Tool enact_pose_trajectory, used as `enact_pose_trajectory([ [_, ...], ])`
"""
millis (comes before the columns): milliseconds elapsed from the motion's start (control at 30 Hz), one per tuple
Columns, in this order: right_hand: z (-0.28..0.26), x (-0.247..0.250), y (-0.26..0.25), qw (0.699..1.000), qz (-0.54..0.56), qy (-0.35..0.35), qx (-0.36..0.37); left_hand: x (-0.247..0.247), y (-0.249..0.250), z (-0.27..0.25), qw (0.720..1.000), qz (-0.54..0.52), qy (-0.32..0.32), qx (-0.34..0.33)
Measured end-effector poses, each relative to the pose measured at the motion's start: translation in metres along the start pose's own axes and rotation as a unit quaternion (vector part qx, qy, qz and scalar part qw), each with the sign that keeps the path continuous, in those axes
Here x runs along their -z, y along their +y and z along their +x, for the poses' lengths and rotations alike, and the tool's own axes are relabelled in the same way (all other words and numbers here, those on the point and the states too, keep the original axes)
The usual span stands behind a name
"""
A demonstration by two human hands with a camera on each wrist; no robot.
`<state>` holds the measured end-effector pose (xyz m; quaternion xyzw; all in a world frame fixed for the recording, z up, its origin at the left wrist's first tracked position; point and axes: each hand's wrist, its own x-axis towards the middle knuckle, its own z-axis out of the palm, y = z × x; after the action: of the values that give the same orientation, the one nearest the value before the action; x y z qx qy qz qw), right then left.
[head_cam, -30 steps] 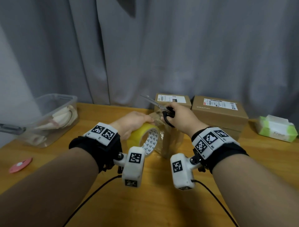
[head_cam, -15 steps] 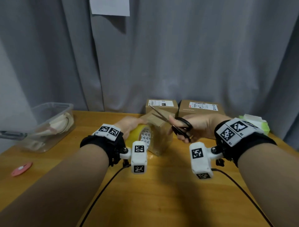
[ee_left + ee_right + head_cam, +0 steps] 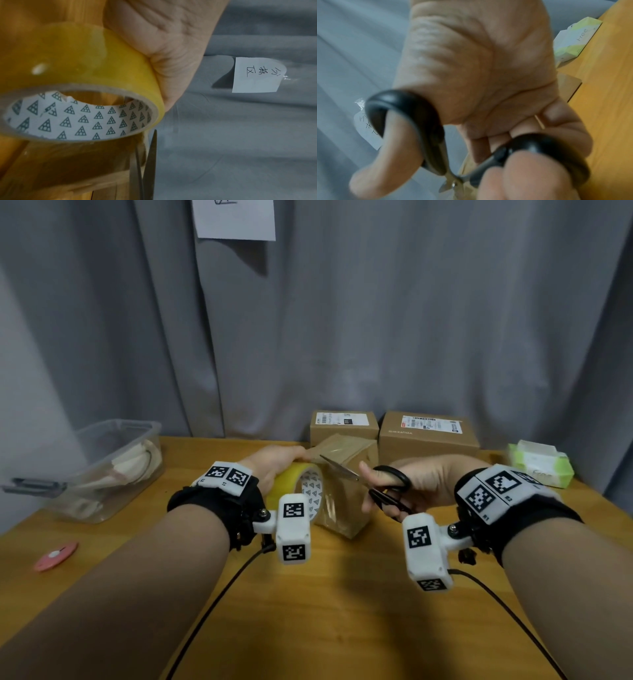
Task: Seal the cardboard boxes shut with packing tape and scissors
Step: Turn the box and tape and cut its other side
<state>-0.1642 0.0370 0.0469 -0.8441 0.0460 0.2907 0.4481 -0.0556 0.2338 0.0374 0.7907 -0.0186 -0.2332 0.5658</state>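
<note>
My left hand point(image 3: 274, 462) grips a yellow roll of packing tape point(image 3: 297, 486) held against the left side of a small cardboard box point(image 3: 346, 487) standing tilted on the wooden table point(image 3: 342, 611). Clear tape covers the box's top and front. My right hand point(image 3: 421, 484) holds black-handled scissors point(image 3: 387, 486), thumb and fingers through the loops, with the blades slightly apart and pointing left toward the strip between roll and box. In the left wrist view the tape roll point(image 3: 82, 86) fills the frame and the scissors' blades point(image 3: 145, 169) rise beside it. In the right wrist view the scissors' handles point(image 3: 419, 121) are blurred.
Two sealed cardboard boxes with labels point(image 3: 344, 424) point(image 3: 428, 434) stand at the back against a grey curtain. A clear plastic bin point(image 3: 109, 467) is at left, a pink disc point(image 3: 56, 554) near the left edge, a green tissue pack point(image 3: 539, 465) at right. Cables trail across the near table.
My right hand has drawn back to the right and turned, so the scissors now point left at the tape strip beside the roll. The left hand stays on the roll.
</note>
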Motion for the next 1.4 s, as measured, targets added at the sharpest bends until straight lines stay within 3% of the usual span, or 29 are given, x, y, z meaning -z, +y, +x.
enact_pose_trajectory([
  [233,0.009,-0.003,0.002,1.0,-0.004,0.018,0.009,0.001,-0.005,0.0,1.0,0.026,-0.011,0.0],
  [633,0.005,0.002,-0.002,1.0,0.001,-0.007,0.013,-0.008,-0.002,-0.001,0.994,0.057,-0.03,-0.092],
  [1400,0.034,0.006,0.0,0.999,0.03,-0.027,0.033,0.001,-0.014,0.009,0.992,0.077,-0.068,-0.075],
])
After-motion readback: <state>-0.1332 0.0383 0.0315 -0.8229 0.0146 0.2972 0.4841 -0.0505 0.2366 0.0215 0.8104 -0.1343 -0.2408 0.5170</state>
